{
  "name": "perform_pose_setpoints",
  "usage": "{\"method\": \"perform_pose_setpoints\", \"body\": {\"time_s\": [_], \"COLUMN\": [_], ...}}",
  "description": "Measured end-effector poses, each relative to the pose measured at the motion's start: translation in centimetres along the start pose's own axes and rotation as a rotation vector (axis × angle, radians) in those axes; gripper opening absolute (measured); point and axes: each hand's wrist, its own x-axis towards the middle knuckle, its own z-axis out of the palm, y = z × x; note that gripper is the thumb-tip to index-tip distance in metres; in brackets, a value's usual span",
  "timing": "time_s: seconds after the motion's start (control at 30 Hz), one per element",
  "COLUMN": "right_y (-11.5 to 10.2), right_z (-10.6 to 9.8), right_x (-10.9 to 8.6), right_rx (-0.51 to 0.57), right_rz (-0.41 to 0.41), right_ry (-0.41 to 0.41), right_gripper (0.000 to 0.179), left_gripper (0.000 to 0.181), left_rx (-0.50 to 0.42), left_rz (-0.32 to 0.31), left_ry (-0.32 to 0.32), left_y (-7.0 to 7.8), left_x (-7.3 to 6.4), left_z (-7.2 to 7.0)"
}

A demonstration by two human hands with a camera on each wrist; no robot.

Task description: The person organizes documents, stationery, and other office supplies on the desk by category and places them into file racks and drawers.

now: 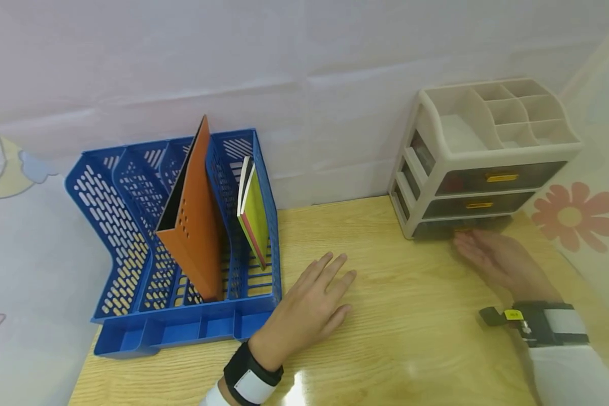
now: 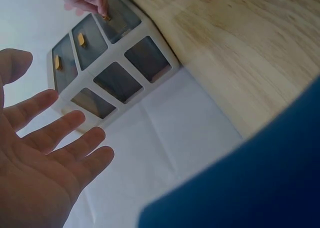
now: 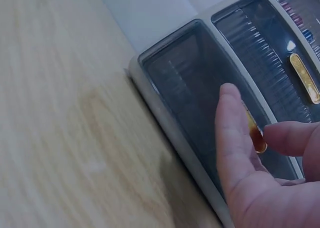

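Observation:
My right hand (image 1: 492, 259) is at the front of the bottom drawer (image 1: 428, 230) of a small white drawer unit (image 1: 426, 186). In the right wrist view, its thumb and a forefinger lie on either side of the drawer's amber handle (image 3: 255, 130), pinching it. That drawer sits closed in the frame. My left hand (image 1: 309, 304) is spread with loose fingers, holding nothing, beside a blue desk file rack (image 1: 182, 316). In the left wrist view, the palm and fingers of that hand (image 2: 50, 163) show apart from any object.
An orange file box (image 1: 198, 225) and thin books (image 1: 254, 208) stand in the rack's slots. Compartments (image 1: 507, 113) top the drawer unit, and two more drawers have yellow handles. A pale cloth wall (image 1: 345, 113) rises behind the wooden table (image 1: 385, 316).

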Motion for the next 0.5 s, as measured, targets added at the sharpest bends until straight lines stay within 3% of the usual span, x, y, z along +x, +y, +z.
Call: {"method": "perform_pose_setpoints", "body": {"time_s": [0.03, 0.07, 0.4, 0.5], "right_y": [-0.02, -0.07, -0.06, -0.09], "right_z": [-0.06, -0.14, -0.1, -0.01], "right_x": [0.22, 0.36, 0.36, 0.16], "right_rx": [0.013, 0.182, 0.183, 0.133], "right_rz": [0.0, 0.026, 0.047, 0.056], "right_ry": [0.0, 0.041, 0.03, 0.031], "right_gripper": [0.033, 0.035, 0.036, 0.038], "left_gripper": [0.055, 0.055, 0.055, 0.054], "left_rx": [0.0, -0.004, -0.022, -0.009], "left_rz": [-0.002, -0.003, -0.009, -0.005], "left_ry": [-0.001, -0.001, 0.022, 0.027], "left_y": [-0.02, -0.04, -0.6, -0.85], "left_x": [-0.04, -0.05, -0.04, -0.09], "left_z": [0.0, 0.01, -0.38, -0.5]}}
